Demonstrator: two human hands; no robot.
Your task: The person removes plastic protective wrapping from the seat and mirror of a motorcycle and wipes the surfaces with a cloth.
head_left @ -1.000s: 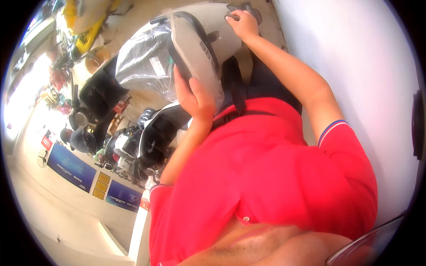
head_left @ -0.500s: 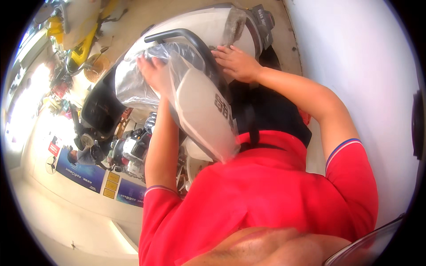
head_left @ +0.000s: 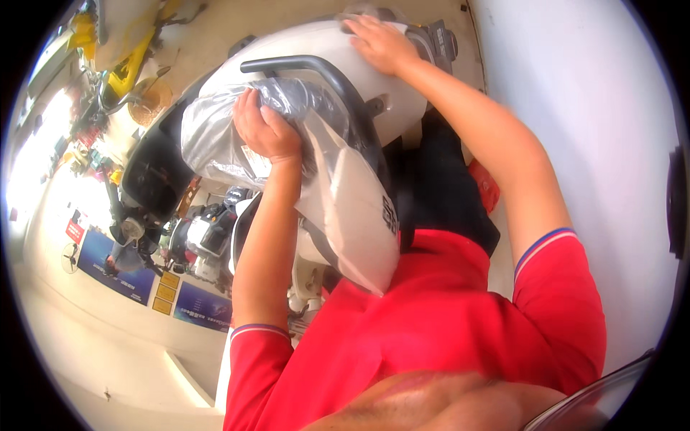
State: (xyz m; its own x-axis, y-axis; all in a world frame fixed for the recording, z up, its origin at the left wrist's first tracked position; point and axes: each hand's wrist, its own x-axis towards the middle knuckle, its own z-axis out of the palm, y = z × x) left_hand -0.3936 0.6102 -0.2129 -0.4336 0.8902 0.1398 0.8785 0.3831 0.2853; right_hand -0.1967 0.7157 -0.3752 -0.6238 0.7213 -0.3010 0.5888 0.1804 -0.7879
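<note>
A white scooter (head_left: 316, 39) stands before me, a black grab rail (head_left: 295, 62) curving over its body. My left hand (head_left: 266, 129) rests, fingers slightly bent and thumb apart, on a part wrapped in clear plastic (head_left: 208, 133), probably the seat. From there the plastic runs down over a white panel (head_left: 356, 194) with dark lettering, close to my shirt. Farther off, my right hand (head_left: 381, 44) lies on the smooth white bodywork with fingers stretched out. At its fingertips is a blurred grey-brown thing (head_left: 370, 12), perhaps a cloth; I cannot make it out.
A pale wall (head_left: 582, 144) runs along my right. To the left are a black scooter part (head_left: 154, 172), a straw hat (head_left: 149, 102), a yellow vehicle (head_left: 128, 72) and more parked scooters (head_left: 208, 237). A person (head_left: 128, 257) is near the blue wall posters (head_left: 201, 305).
My right hand has moved up and away along the white bodywork, and the grey-brown thing with it. My left hand has turned and shifted slightly on the plastic.
</note>
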